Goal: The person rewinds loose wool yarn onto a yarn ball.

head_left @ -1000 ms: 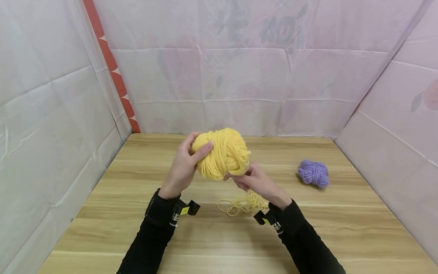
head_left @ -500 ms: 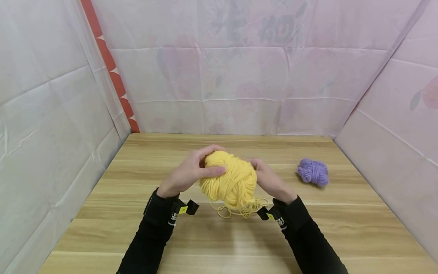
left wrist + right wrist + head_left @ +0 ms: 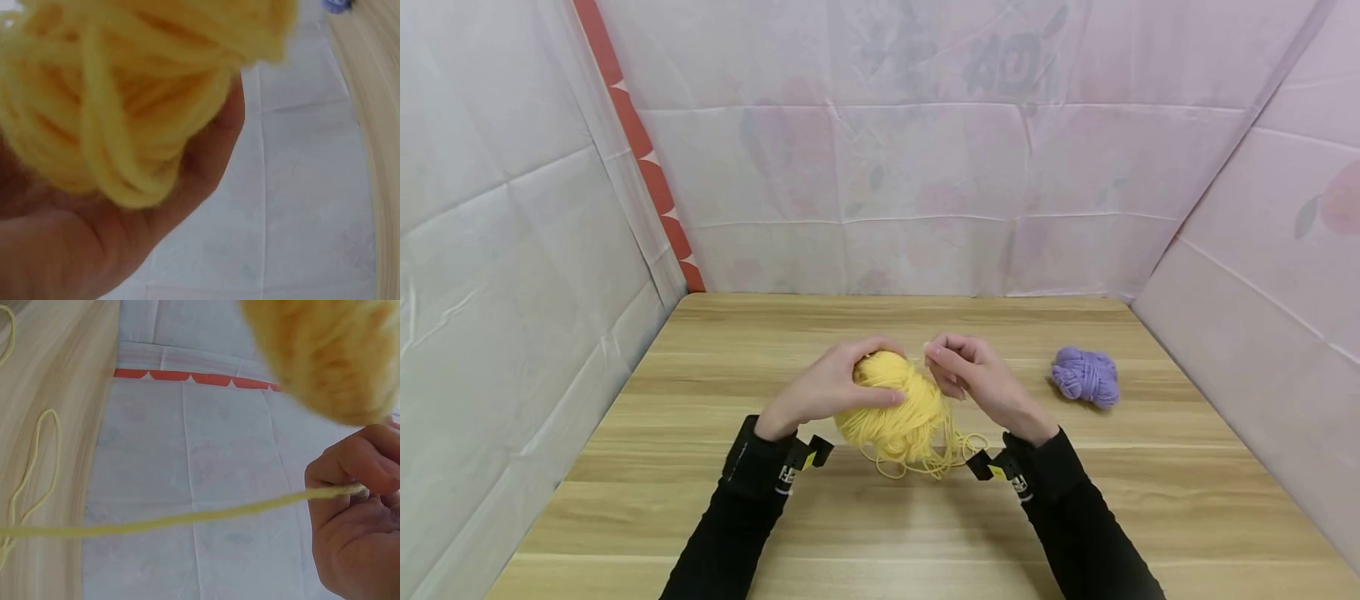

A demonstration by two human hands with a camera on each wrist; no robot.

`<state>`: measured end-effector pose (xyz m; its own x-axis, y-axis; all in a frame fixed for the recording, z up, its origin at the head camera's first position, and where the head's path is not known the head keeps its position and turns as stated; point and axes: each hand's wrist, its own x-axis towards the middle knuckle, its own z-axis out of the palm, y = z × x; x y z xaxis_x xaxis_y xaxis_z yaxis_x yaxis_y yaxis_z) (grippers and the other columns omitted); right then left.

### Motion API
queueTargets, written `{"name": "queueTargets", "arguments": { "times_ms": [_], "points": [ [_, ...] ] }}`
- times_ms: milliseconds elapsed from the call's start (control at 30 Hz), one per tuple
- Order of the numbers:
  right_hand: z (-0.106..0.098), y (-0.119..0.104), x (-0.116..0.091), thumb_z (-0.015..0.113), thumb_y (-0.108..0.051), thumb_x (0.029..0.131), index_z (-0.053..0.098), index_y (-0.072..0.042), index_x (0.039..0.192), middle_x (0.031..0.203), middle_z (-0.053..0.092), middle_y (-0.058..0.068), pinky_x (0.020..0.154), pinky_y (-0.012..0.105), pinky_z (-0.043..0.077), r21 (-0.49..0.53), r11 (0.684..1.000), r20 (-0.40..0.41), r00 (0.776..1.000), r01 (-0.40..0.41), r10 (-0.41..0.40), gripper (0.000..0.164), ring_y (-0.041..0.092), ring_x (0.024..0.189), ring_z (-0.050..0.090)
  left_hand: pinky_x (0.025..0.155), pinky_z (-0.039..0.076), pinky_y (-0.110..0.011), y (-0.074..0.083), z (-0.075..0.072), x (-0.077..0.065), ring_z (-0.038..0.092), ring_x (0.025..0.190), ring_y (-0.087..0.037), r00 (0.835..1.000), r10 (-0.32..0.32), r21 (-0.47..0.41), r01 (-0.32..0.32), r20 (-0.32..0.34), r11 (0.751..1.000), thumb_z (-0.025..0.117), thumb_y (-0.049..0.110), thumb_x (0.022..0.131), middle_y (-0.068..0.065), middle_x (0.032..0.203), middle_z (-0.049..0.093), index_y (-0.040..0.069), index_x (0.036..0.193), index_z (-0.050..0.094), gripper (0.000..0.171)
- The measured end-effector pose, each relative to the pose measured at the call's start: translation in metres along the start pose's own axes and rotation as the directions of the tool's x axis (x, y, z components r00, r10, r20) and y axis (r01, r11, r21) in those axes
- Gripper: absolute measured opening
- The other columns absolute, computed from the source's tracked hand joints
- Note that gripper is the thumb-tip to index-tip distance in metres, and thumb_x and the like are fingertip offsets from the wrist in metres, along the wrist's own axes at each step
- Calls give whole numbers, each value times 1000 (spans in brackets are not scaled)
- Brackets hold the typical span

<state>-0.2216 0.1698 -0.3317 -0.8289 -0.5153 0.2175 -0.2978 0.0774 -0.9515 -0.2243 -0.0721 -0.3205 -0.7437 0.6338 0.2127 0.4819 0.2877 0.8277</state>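
A thick ball of yellow yarn [image 3: 898,421] is gripped by my left hand [image 3: 831,387], thumb across its near side and fingers over the far side. In the left wrist view the yarn ball [image 3: 125,100] rests against the palm. My right hand [image 3: 973,375] is just right of the ball and pinches a yellow strand [image 3: 206,517], which the right wrist view shows running taut from the fingers toward the table. Loose loops of yellow yarn [image 3: 973,446] lie on the table below and right of the ball, partly hidden behind it.
A small purple yarn ball [image 3: 1086,377] lies on the right side of the wooden table [image 3: 700,500]. Pale sheeting [image 3: 925,167] walls in the table's back and both sides, with a red strip [image 3: 647,158] at the back left corner.
The yellow ball has come down and nearer the table, tilting in my left hand. My right hand has moved from under the ball to its upper right, clear of it, with a strand.
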Motion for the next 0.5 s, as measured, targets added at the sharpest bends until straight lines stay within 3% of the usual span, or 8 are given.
{"name": "queueTargets", "arguments": {
  "times_ms": [100, 200, 333, 500],
  "points": [
    [1, -5, -4, 45, -23, 103, 55, 0, 103, 62, 38, 0, 53, 31, 30, 4, 1000, -27, 999, 24, -24, 25, 18, 53, 31, 75, 53, -29, -1, 2, 2, 59, 89, -16, 996, -48, 56, 52, -70, 997, 75, 28, 81, -4, 103, 63, 18, 119, 59, 42],
    [4, -11, -8, 47, -22, 103, 59, -3, 108, 62, 39, -1, 52, 31, 30, -24, 999, -53, 997, 45, -46, 24, 18, 52, 31, 67, 52, -28, -2, 2, 3, 59, 84, -18, 981, -107, 59, 117, -164, 991, 75, 29, 81, -7, 99, 62, 17, 117, 57, 42],
    [9, -19, -12, 49, -21, 101, 60, 1, 110, 61, 39, -2, 50, 30, 31, -89, 994, -61, 995, 70, -75, 26, 17, 51, 32, 65, 51, -28, -5, 1, 4, 58, 82, -19, 946, -144, -23, 143, -290, 989, 75, 29, 82, -9, 99, 60, 14, 113, 54, 40],
    [13, -25, -16, 53, -17, 100, 62, 3, 108, 60, 39, -3, 47, 33, 30, -130, 987, -48, 994, 89, -96, 24, 18, 50, 32, 70, 51, -28, -7, -2, 5, 57, 86, -19, 904, -160, -160, 104, -396, 982, 75, 28, 83, -9, 103, 58, 10, 115, 51, 44]
  ]
}}
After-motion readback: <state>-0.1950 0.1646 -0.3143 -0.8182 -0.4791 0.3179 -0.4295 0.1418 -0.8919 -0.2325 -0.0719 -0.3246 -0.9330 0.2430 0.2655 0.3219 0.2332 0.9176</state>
